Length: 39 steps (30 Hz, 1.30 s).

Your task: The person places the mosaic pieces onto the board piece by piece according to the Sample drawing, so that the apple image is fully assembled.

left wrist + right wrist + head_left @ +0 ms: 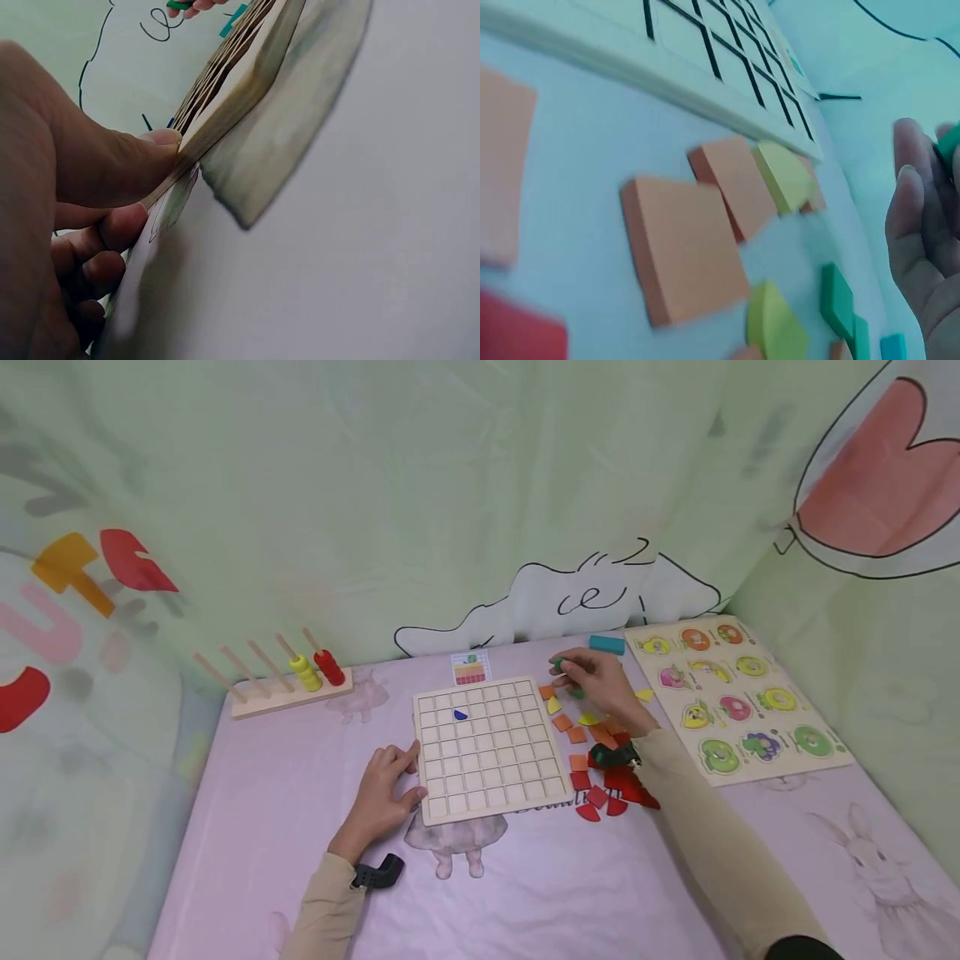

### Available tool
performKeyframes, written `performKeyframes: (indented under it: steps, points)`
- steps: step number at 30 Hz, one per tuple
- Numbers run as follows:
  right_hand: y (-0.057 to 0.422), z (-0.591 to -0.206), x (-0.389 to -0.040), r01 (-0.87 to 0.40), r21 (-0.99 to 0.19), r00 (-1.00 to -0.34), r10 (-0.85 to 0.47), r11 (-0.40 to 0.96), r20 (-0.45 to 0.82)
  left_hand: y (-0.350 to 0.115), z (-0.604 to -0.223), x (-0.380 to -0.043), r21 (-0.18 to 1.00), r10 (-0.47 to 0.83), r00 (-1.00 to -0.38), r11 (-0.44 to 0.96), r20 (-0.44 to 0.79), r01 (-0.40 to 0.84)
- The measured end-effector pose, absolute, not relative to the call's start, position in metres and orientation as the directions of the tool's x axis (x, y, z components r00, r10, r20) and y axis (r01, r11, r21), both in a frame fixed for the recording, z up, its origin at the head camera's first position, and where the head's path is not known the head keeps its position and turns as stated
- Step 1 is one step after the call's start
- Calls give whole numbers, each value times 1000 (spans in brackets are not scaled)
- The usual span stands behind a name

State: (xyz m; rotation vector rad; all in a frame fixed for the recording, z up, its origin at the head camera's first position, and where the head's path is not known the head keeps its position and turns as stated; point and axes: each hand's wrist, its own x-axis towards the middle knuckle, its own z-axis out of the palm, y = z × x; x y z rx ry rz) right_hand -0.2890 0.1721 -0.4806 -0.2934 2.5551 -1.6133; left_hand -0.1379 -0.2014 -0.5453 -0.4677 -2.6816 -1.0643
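Note:
A wooden grid board (491, 760) lies on the table, a small blue piece with a curved edge (461, 715) in one of its upper cells. My left hand (384, 789) holds the board's left edge; the left wrist view shows the thumb (146, 161) against the rim and the other fingers bent below. Beyond the board's far right corner, my right hand (596, 683) pinches a small green piece (557, 666) above the table. Its exact shape is mostly hidden by the fingers. Loose orange pieces (686, 247), yellow pieces (784, 176) and green pieces (837, 300) lie below that hand.
Red pieces (597, 797) lie right of the board. A small pattern card (471, 668) sits behind it, and a teal block (607, 645) farther right. A fruit puzzle board (738, 697) occupies the right side; a wooden peg stand with beads (288, 700) stands back left.

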Motion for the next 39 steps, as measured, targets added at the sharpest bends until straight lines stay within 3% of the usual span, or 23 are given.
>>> performKeyframes:
  steps: [10,17,23,27,35,39]
  points:
    - [145,-493,-303,94,-947,-986,-101,309,-131,-202,-543,-138,628,208,-935,696,287,348]
    - [117,-497,-305,68,-961,-992,-88,270,-95,-202,-544,-138,629,208,-933,692,295,354]
    - [91,-498,-306,44,-933,-979,-171,357,-111,-201,-540,-138,664,201,-944,673,260,326]
    - [81,-501,-305,-24,-890,-964,-246,455,-100,-200,-542,-138,656,205,-942,677,265,332]
    - [66,-500,-304,-326,-740,-897,-440,589,45,-202,-547,-139,627,204,-929,692,308,359]
    - [61,-499,-303,-361,-704,-877,-479,611,33,-202,-545,-140,636,203,-932,685,300,355]
